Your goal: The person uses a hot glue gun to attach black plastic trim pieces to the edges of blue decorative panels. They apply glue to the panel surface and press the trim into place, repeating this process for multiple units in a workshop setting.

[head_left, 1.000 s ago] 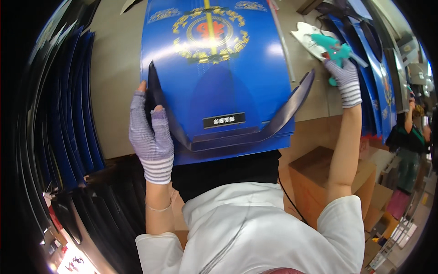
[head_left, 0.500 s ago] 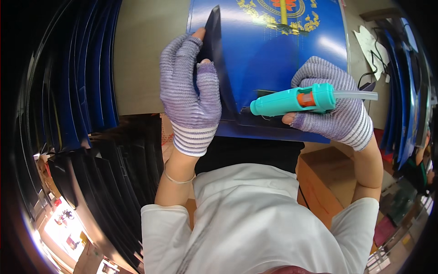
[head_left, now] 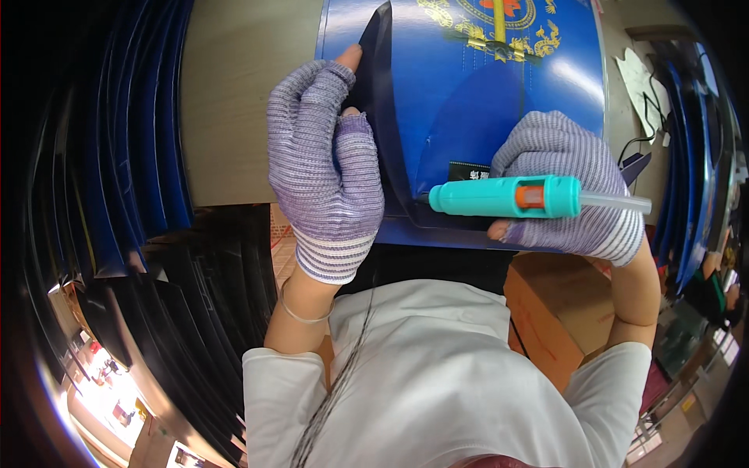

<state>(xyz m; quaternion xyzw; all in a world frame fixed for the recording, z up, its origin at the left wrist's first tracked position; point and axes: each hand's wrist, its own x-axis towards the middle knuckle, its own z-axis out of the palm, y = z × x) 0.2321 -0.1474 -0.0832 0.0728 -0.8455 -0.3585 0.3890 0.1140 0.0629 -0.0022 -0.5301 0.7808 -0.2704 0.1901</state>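
over glossy blue cardboard [head_left: 573,90], my right grip [head_left: 550,148] is clasping a teal plastic glue gun [head_left: 480,197]; my left grip [head_left: 321,156], a dark pointed strip [head_left: 380,93] on the cardboard's left.

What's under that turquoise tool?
Under the turquoise glue gun is the blue printed board, with part of a black label showing along the gun's far side. The right hand hides the label's right end; what else they cover can't be seen.

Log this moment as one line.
left hand: against dark flap | right hand: gripping teal glue gun | nozzle: near flap's lower end | underneath: blue printed board
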